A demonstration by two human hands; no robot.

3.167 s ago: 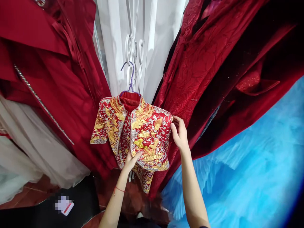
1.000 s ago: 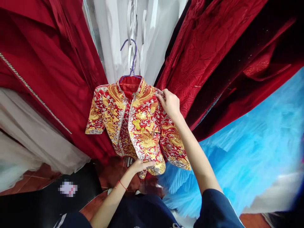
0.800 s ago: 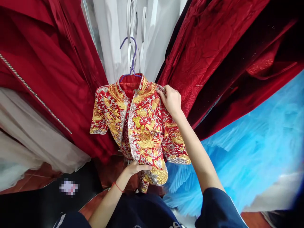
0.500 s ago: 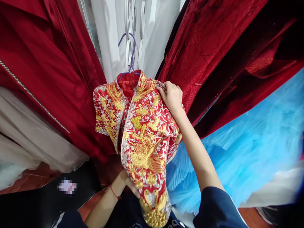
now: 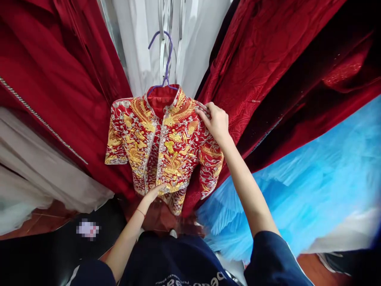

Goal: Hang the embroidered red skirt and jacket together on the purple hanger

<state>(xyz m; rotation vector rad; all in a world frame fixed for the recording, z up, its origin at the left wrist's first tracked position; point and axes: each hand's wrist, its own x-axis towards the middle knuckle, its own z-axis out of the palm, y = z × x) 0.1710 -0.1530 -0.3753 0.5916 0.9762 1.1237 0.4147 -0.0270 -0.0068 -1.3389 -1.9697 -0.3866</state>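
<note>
A red short-sleeved jacket (image 5: 178,151) with gold and silver embroidery hangs with its front facing me. Its stand collar sits over a purple hanger (image 5: 169,59), whose hook is at a white metal fixture. At the shoulder on the right side, my right hand (image 5: 216,121) is closed, pinching the fabric between thumb and fingers. Low down, my left hand (image 5: 152,194) is at the front hem, its thumb lying over the embroidered edge. The other fingers of that hand are mostly hidden behind the cloth. The jacket's front edges stand slightly apart.
Dark red garments (image 5: 86,79) hang on the left, and more red ones (image 5: 268,71) on the right. A light blue tulle skirt (image 5: 282,186) spreads at lower right. Pale fabric (image 5: 59,159) hangs at lower left above a black surface (image 5: 98,222).
The jacket's front panel, earlier lifted towards me, now hangs down flat. My left hand has moved up and forward with the hem. My right hand stays at the shoulder.
</note>
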